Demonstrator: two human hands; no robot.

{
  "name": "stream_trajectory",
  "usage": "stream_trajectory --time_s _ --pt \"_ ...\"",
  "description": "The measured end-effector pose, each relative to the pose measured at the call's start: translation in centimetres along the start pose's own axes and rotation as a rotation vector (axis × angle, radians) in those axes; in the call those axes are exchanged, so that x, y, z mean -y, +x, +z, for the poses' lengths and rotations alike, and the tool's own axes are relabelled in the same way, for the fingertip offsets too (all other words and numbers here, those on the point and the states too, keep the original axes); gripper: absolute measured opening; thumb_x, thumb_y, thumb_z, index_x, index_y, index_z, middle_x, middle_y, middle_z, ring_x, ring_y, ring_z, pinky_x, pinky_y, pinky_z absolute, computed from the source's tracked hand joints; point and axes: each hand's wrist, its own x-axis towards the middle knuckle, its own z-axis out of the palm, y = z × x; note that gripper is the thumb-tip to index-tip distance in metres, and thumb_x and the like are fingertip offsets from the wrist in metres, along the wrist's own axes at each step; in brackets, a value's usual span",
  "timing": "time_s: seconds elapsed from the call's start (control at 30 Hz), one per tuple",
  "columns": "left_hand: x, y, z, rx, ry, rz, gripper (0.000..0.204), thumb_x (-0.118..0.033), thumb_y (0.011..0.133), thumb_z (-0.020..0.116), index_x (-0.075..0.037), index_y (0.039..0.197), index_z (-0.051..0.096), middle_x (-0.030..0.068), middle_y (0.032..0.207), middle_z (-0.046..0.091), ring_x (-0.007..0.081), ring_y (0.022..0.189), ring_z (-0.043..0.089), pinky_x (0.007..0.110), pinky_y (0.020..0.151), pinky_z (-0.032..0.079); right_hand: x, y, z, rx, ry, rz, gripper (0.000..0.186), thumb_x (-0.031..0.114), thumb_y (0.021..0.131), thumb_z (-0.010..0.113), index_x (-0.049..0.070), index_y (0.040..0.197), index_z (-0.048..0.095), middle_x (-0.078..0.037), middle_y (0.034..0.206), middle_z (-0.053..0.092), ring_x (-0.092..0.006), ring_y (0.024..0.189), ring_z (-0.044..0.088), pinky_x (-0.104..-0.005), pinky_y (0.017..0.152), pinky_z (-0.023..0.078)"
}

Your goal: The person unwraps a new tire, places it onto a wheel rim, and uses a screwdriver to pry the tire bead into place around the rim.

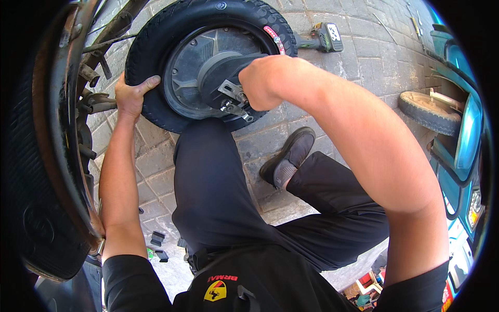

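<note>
A motor wheel with a black tyre [150, 49] and a dark metal hub [189, 67] is in front of my knees. My left hand [131, 97] grips the tyre's left edge, the thumb on the sidewall and the fingers mostly hidden behind. Over the hub sits a dark brake plate [215, 83] with a slotted metal bracket [231, 91] and a small lever arm [240, 111]. My right hand [262, 80] is closed at the plate's right side, just beside the bracket. Its fingertips are hidden under the hand.
A cordless power tool [325, 38] lies on the paving behind the wheel. A rusty vehicle frame [65, 114] rises close on my left. To the right are a loose small wheel [431, 112] and a teal vehicle [470, 130]. Small black pieces [158, 239] lie by my left elbow.
</note>
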Motion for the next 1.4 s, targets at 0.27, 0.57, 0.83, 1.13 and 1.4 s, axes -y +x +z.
stream_trajectory --time_s 0.27,0.57,0.83,1.13,1.4 --pt "0.0 0.0 0.1 0.001 -0.014 -0.003 0.057 -0.013 0.068 0.091 0.002 0.117 0.066 0.0108 0.108 0.073 0.0192 0.092 0.069 0.033 0.086 0.056 -0.1 2.6 -1.1 0.114 0.051 0.012 0.031 0.011 0.083 0.060 0.004 0.108 0.077 -0.018 0.110 0.073 -0.0349 0.103 0.070 -0.0435 0.087 0.055" --pt "-0.5 0.0 0.3 0.014 -0.004 -0.006 0.058 -0.012 0.068 0.090 0.003 0.119 0.065 0.0105 0.110 0.073 0.0192 0.094 0.069 0.033 0.088 0.055 1.8 -2.2 6.1 -0.300 0.608 0.261 0.022 0.009 0.082 0.061 -0.002 0.098 0.072 -0.024 0.098 0.072 -0.0399 0.096 0.071 -0.0469 0.086 0.056" --pt "-0.8 0.3 0.5 0.044 0.002 0.007 0.057 -0.013 0.069 0.090 0.003 0.118 0.066 0.0106 0.109 0.073 0.0196 0.093 0.069 0.033 0.087 0.056 5.1 -1.4 13.0 -0.649 0.966 0.488 0.025 0.014 0.085 0.063 -0.006 0.101 0.062 -0.029 0.090 0.070 -0.0459 0.088 0.070 -0.0523 0.082 0.056" --pt "-0.9 0.5 0.8 0.081 -0.088 0.010 0.058 -0.012 0.069 0.089 0.003 0.120 0.066 0.0101 0.110 0.073 0.0193 0.095 0.069 0.032 0.088 0.055 5.8 -1.8 13.1 -0.631 1.102 0.514 0.027 0.014 0.088 0.059 -0.004 0.107 0.065 -0.028 0.091 0.071 -0.0446 0.091 0.069 -0.0503 0.086 0.053" --pt "-1.1 0.5 0.6 0.067 -0.055 0.007 0.059 -0.012 0.069 0.089 0.003 0.121 0.065 0.0105 0.110 0.073 0.0198 0.095 0.069 0.033 0.088 0.055 0.4 -1.9 3.3 -0.163 0.646 0.229 0.029 0.011 0.085 0.055 -0.002 0.104 0.074 -0.021 0.106 0.073 -0.0326 0.095 0.073 -0.0409 0.084 0.058"
